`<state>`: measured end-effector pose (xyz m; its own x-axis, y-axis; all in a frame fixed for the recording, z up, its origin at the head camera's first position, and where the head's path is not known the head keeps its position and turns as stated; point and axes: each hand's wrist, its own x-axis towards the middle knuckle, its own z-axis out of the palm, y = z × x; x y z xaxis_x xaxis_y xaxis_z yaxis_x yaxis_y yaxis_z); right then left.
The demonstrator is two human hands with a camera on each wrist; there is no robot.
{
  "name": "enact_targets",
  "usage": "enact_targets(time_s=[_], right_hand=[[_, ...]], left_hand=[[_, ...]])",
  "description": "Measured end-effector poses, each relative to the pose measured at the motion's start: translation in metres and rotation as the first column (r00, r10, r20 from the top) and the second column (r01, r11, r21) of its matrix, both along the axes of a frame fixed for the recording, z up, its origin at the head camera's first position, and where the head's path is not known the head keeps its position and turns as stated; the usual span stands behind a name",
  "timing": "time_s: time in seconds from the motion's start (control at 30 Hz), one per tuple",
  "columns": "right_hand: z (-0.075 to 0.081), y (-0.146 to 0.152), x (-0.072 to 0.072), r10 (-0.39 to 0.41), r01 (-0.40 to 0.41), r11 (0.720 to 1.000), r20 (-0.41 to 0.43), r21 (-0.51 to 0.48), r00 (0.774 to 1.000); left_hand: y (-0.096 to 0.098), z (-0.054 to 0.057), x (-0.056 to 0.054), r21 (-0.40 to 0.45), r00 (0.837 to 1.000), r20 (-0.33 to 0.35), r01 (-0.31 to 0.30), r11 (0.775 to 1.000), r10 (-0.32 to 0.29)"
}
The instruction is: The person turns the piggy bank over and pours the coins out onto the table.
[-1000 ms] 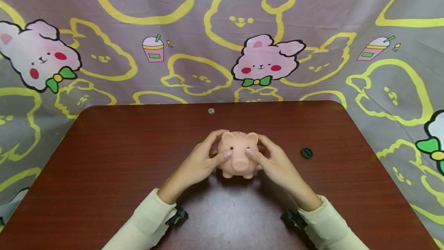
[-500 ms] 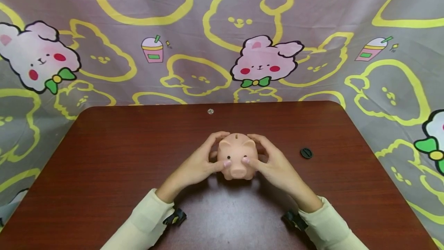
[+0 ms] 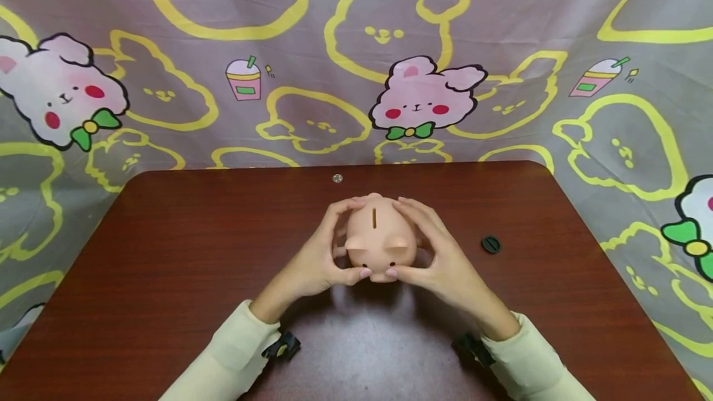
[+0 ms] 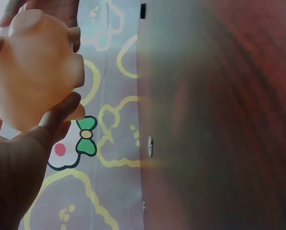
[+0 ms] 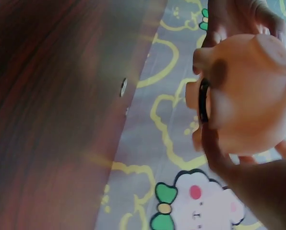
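Note:
Between my two hands is a pink piggy bank (image 3: pixel 381 228), held off the tabletop. Its back is tilted toward me, so the coin slot shows on top and the snout points down at the near side. My left hand (image 3: pixel 314 262) grips its left flank, thumb beside the snout. On the opposite flank my right hand (image 3: pixel 445 258) grips it the same way. Stubby feet show in the left wrist view on the piggy bank (image 4: pixel 32 67). From the right wrist, a dark curved band is visible at the underside of the piggy bank (image 5: pixel 253 96).
A round black slotted plug (image 3: pixel 491 244) lies on the brown table (image 3: pixel 195 252) to the right. Near the far edge lies a small silvery coin-like disc (image 3: pixel 337 178). A cartoon-printed curtain (image 3: pixel 312 36) hangs behind the table.
The piggy bank has tipped forward in both hands: its snout has gone down and its back has come up into view, showing the slot. The plug and disc lie where they were.

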<state>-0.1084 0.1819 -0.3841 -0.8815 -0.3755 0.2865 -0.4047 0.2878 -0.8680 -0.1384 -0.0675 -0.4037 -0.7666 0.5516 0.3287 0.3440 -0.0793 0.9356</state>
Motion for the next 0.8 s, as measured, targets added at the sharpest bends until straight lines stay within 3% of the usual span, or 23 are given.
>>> enact_targets(time_s=[0.1,0.2,0.3,0.5,0.8], right_hand=[[0.0001,0.0032,0.0002,0.043,-0.04,0.998,0.073,-0.043,0.996],[0.0,0.0047,0.0,0.052,-0.048,0.998,0.079,-0.052,0.996],[-0.0002,0.0047,-0.0009,0.056,-0.055,0.997,0.018,-0.046,0.998],[0.0027,0.0015,-0.0006,0.036,-0.019,0.995,-0.176,0.097,0.984],[0.0067,-0.0028,0.0013,0.039,0.006,0.984,-0.251,0.178,0.967]], left_hand=[[0.0005,0.0008,-0.0005,-0.003,1.0,0.006,-0.001,1.0,0.001],[0.001,0.0002,-0.0007,0.009,1.0,0.023,0.006,1.0,-0.006],[0.0013,-0.0008,-0.0011,0.026,0.999,0.04,0.024,0.999,-0.025],[0.0,-0.0036,0.0003,0.016,0.997,0.075,0.027,0.999,-0.028],[0.0008,-0.0054,0.0014,-0.001,0.995,0.096,0.013,1.0,-0.012]])
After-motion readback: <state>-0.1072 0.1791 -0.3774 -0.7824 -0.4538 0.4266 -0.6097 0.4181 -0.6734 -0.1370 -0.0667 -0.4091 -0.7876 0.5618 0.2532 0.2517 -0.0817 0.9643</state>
